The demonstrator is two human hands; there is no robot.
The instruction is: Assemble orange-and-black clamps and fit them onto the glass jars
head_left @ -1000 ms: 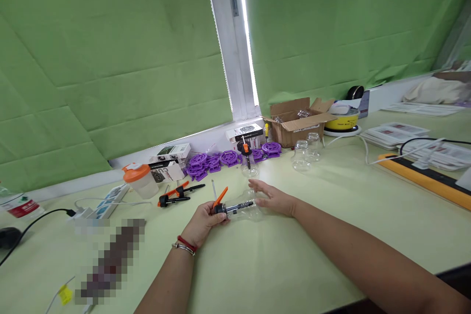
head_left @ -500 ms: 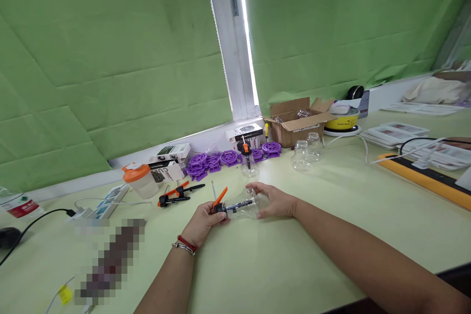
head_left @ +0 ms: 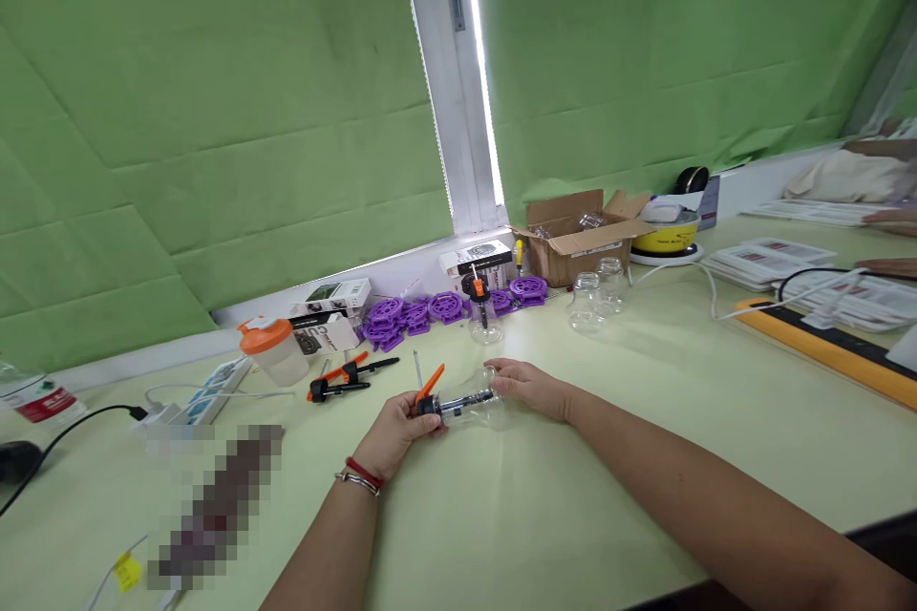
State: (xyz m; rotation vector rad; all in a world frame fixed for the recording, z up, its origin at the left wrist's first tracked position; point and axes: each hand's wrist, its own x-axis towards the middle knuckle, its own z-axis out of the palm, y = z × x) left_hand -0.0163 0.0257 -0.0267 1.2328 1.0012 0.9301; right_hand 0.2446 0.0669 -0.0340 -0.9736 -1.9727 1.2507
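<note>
A clear glass bottle [head_left: 479, 407] lies on its side on the pale green table [head_left: 544, 516], with a black pump head and orange lever [head_left: 430, 391] fitted at its neck. My left hand [head_left: 393, 434] is closed round the pump end. My right hand [head_left: 528, 389] wraps over the bottle's base. A red band and a bracelet sit on my left wrist.
Behind stand a finished bottle with pump [head_left: 483, 315], two empty glass bottles [head_left: 594, 298], purple plastic parts [head_left: 430, 313], loose orange-black pump heads [head_left: 344, 378], an orange-lidded cup [head_left: 272, 351], a cardboard box [head_left: 580, 234], small boxes and a power strip [head_left: 207, 391]. An orange-edged board [head_left: 831, 344] lies right.
My right hand, open and flat beside the bottle a second ago, has closed over the bottle's base. My left hand has kept its hold on the pump end.
</note>
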